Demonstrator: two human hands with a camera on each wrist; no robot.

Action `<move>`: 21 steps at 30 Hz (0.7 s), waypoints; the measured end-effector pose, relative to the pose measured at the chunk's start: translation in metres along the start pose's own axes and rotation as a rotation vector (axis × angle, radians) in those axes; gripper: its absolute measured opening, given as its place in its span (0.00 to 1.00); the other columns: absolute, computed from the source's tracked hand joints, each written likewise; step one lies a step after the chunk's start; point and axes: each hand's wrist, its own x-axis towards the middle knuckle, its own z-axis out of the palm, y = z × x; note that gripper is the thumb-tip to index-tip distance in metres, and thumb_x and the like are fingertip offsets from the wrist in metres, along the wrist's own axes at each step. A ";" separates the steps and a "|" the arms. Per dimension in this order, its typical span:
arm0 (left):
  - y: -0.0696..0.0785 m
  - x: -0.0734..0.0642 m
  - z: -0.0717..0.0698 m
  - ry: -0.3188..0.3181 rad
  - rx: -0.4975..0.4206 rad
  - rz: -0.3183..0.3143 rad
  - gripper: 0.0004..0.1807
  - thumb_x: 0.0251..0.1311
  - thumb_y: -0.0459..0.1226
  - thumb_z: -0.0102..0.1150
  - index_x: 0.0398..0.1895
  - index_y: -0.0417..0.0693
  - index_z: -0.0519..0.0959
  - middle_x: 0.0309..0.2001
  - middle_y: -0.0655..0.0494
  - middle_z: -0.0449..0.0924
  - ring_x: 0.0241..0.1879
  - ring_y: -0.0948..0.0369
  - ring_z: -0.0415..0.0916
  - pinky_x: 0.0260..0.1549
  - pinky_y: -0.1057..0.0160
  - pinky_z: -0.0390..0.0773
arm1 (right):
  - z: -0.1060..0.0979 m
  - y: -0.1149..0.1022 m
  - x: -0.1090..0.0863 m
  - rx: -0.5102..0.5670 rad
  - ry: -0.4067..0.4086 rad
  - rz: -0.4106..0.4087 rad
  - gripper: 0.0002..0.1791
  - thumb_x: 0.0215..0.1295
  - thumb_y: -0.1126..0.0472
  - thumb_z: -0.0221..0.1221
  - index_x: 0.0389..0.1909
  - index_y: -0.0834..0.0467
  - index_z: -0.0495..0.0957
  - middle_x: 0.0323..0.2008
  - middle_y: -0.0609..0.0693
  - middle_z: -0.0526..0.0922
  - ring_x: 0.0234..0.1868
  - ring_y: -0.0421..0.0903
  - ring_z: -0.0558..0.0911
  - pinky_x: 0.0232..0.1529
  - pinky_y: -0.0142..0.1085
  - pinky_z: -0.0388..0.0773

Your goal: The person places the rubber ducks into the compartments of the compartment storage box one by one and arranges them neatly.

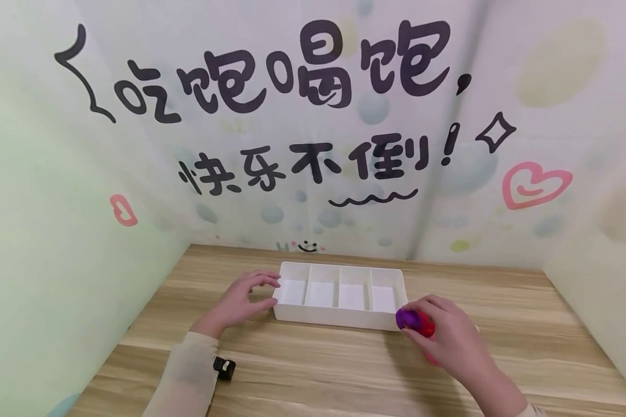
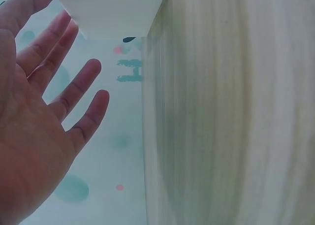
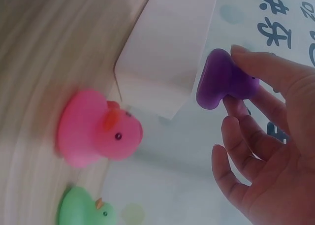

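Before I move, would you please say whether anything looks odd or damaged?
Nothing stands out: the white tray shows no visible damage, the pink duck is upright, and nothing looks spilled.

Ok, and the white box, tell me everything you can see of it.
The white box is long, rectangular and open-topped, and looks like smooth plastic. Three thin dividers split it into four compartments in a row, with nothing showing inside. It stands upright on the wooden table, long side toward the person. The left hand appears to touch its left end. The right hand holds a purple duck by its right front corner; whether they touch is unclear.
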 end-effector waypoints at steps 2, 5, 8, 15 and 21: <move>0.000 0.001 0.000 -0.001 0.005 -0.003 0.15 0.63 0.40 0.71 0.51 0.53 0.83 0.68 0.56 0.77 0.64 0.46 0.73 0.58 0.34 0.74 | 0.002 -0.003 0.005 0.016 -0.008 -0.001 0.20 0.46 0.56 0.82 0.41 0.45 0.86 0.39 0.39 0.83 0.43 0.44 0.82 0.42 0.43 0.83; 0.000 0.002 0.000 0.001 -0.002 -0.007 0.15 0.63 0.41 0.71 0.52 0.55 0.83 0.68 0.58 0.77 0.64 0.47 0.73 0.58 0.34 0.74 | 0.004 -0.006 0.012 0.028 -0.012 -0.001 0.19 0.47 0.56 0.81 0.41 0.46 0.86 0.40 0.39 0.83 0.43 0.44 0.81 0.40 0.39 0.81; 0.000 0.002 0.000 0.005 -0.002 -0.004 0.15 0.63 0.41 0.71 0.52 0.56 0.83 0.68 0.58 0.77 0.64 0.47 0.72 0.58 0.34 0.75 | 0.007 -0.011 0.020 0.050 -0.007 -0.014 0.19 0.47 0.56 0.81 0.40 0.46 0.86 0.39 0.39 0.83 0.38 0.42 0.79 0.36 0.34 0.78; -0.002 0.001 0.000 0.006 0.006 0.001 0.14 0.63 0.42 0.72 0.51 0.55 0.84 0.68 0.57 0.77 0.63 0.46 0.73 0.56 0.34 0.75 | 0.019 -0.024 0.035 0.098 -0.007 -0.059 0.18 0.48 0.58 0.81 0.39 0.45 0.86 0.38 0.37 0.82 0.36 0.40 0.78 0.37 0.32 0.78; -0.003 0.001 0.001 0.009 0.005 -0.004 0.14 0.62 0.42 0.72 0.51 0.57 0.84 0.67 0.59 0.77 0.63 0.48 0.73 0.56 0.35 0.75 | 0.030 -0.035 0.047 0.125 -0.027 -0.076 0.17 0.49 0.57 0.81 0.40 0.47 0.87 0.39 0.39 0.83 0.37 0.42 0.80 0.38 0.32 0.78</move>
